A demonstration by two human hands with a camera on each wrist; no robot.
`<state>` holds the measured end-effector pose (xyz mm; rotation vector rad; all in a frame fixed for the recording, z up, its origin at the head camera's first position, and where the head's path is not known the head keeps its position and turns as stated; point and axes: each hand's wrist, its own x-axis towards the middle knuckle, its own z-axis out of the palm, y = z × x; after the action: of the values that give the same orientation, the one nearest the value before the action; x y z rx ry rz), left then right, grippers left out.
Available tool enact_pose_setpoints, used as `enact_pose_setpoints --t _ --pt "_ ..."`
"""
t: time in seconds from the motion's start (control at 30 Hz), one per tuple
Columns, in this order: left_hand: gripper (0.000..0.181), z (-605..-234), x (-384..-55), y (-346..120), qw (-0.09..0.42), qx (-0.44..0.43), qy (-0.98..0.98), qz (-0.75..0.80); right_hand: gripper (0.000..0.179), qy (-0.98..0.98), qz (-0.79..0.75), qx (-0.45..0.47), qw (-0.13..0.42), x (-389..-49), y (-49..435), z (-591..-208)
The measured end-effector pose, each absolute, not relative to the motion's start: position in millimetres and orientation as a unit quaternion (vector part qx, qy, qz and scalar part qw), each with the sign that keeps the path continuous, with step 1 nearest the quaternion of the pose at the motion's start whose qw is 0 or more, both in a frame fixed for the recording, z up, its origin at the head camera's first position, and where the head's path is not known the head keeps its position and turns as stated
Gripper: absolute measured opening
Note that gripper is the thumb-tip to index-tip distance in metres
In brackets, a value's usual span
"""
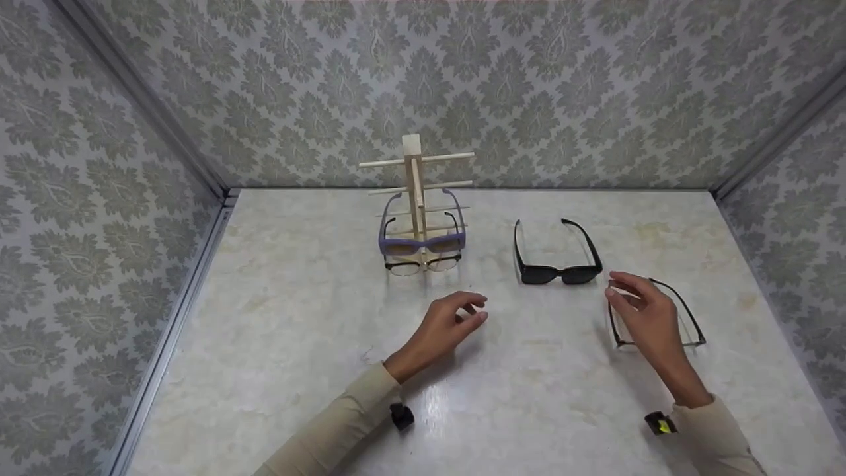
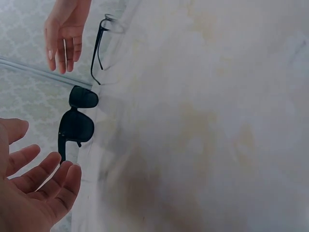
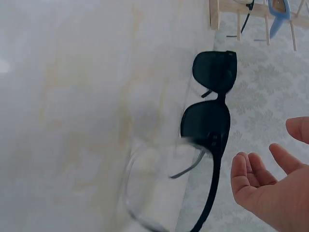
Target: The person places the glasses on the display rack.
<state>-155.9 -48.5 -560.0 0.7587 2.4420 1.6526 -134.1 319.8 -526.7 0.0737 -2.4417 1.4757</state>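
My right hand [image 1: 648, 317] hovers over eyeglasses with clear lenses and a thin dark frame [image 1: 700, 342], its fingers loosely bent and nothing gripped; it hides part of the frame. Black sunglasses [image 1: 542, 274] lie just beyond that hand, temples pointing to the back wall. My left hand [image 1: 446, 324] is held in front of the wooden display stand [image 1: 413, 182], thumb and fingers apart and holding nothing. On the stand hang purple-framed sunglasses [image 1: 402, 248], with dark-browed clear glasses [image 1: 404, 269] below them. In the right wrist view, the right hand [image 3: 275, 183] appears with spread, relaxed fingers beside the sunglasses [image 3: 207, 118].
The stand's upper pegs [image 1: 449, 157] carry no glasses. A pale marbled table [image 1: 284, 330] lies under everything, with patterned walls [image 1: 436, 79] at the back and sides. A metal edge strip [image 1: 165, 337] runs along the table's left side.
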Motion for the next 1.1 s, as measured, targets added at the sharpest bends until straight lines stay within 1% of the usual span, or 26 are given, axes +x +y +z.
enact_pose_setpoints --t 0.23,0.43,0.67,0.87,0.97,1.1 --pt "0.040 -565.4 -156.7 -25.2 0.059 0.253 0.794 0.549 0.039 -0.854 0.498 -0.009 0.151 -129.8 340.3 -531.9" --pt "0.040 -570.9 -155.3 -7.5 0.061 0.257 0.792 0.551 0.038 -0.858 0.484 -0.018 0.170 -122.3 361.4 -531.9" --pt "0.041 -575.0 -156.4 21.7 0.072 0.256 0.785 0.560 0.043 -0.866 0.465 -0.047 0.179 -113.9 389.1 -539.6" --pt "0.041 -578.9 -151.6 53.0 0.089 0.280 0.772 0.563 0.045 -0.876 0.447 -0.067 0.166 -104.3 401.7 -547.7" --pt "0.041 -581.5 -147.5 63.6 0.097 0.300 0.776 0.547 0.044 -0.879 0.442 -0.066 0.169 -101.0 406.4 -551.2" --pt "0.042 -583.1 -143.6 75.4 0.095 0.316 0.781 0.531 0.044 -0.878 0.438 -0.081 0.174 -99.6 414.5 -553.5"
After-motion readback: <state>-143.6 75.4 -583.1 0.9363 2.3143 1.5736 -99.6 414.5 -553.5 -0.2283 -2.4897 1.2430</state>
